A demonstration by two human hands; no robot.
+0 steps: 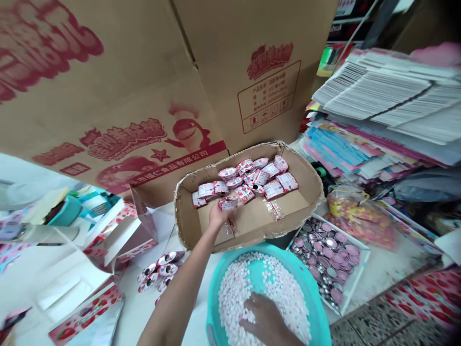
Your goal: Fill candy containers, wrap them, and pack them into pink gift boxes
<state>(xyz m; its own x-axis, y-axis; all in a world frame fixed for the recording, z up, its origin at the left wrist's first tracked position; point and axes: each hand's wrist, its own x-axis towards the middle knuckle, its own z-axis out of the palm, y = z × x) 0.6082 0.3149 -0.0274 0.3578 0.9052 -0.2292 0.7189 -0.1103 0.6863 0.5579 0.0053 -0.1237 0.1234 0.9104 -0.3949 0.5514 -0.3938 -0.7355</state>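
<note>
Head camera: hands well apart, your left hand pinching a pink packet inside the cardboard tray, your right hand spread on white candies in a teal basin.

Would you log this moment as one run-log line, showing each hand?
Left hand: at pink packet in cardboard tray | Right hand: in white tablets, turquoise basin

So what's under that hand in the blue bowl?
Lots of small round white pieces lie in the teal basin, and the right hand rests on them. The pieces beneath the palm are covered, so you can't see those, or the basin's bottom there.
</note>
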